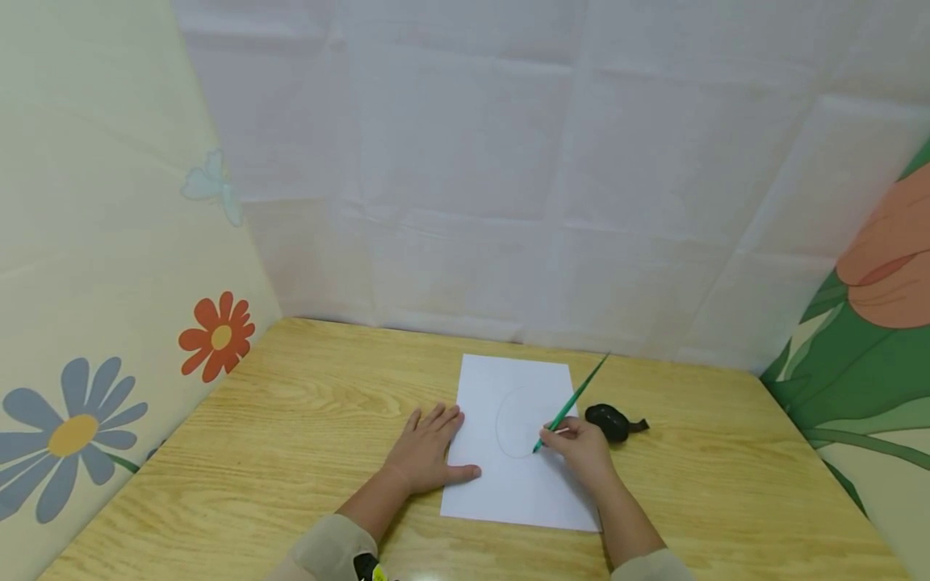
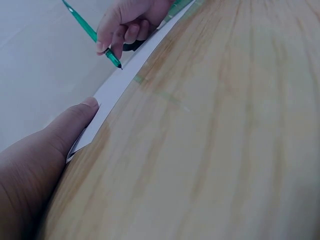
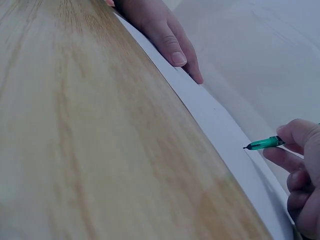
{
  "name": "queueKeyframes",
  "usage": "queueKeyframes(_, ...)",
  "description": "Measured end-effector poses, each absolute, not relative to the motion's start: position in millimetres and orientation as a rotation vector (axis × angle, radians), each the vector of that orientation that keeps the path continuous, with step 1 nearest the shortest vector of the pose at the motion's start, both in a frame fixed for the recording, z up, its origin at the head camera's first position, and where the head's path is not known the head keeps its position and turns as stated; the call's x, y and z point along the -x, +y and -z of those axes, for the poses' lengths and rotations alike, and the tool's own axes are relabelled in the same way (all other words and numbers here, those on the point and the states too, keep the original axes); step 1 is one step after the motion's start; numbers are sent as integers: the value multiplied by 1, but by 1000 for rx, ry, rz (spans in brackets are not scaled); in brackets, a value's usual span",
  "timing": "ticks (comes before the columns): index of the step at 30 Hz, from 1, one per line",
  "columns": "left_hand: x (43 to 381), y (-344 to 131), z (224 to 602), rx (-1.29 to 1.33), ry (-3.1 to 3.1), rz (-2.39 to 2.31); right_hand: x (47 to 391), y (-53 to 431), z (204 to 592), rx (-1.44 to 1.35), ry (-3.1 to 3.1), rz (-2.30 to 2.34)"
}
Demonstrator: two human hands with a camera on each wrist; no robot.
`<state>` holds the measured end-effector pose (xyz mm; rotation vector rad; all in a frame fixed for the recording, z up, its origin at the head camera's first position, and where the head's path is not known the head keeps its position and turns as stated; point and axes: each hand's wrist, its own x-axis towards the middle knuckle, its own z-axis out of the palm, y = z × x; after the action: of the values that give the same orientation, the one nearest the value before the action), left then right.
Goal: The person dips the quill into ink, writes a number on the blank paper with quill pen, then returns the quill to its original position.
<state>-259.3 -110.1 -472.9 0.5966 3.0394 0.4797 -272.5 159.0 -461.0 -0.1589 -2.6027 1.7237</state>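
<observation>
A white sheet of paper (image 1: 519, 492) lies on the wooden table, bearing a thin, rounded pencil-like line. My right hand (image 1: 584, 452) pinches a slim green pen (image 1: 574, 399) between thumb and fingers, its dark tip at the lower end of that line. In the right wrist view the pen (image 3: 265, 143) points left over the paper (image 3: 200, 112). My left hand (image 1: 429, 452) lies flat with fingers spread, thumb on the sheet's left part and fingers along its left edge. The left wrist view shows the left thumb (image 2: 75, 122) resting on the paper's edge.
Just right of the paper sits a glossy black rounded object (image 1: 609, 422) with a short tail, close to my right hand. The wooden table (image 1: 291, 452) meets a pale cloth backdrop (image 1: 450, 161) behind. Flower-printed panels (image 1: 73, 242) stand at both sides.
</observation>
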Motion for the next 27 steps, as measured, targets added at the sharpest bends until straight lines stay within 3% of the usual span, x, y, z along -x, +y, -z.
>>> queueKeyframes(27,259,-110,474,-599,3053,-475,281,159,464,176,-2581,-1694)
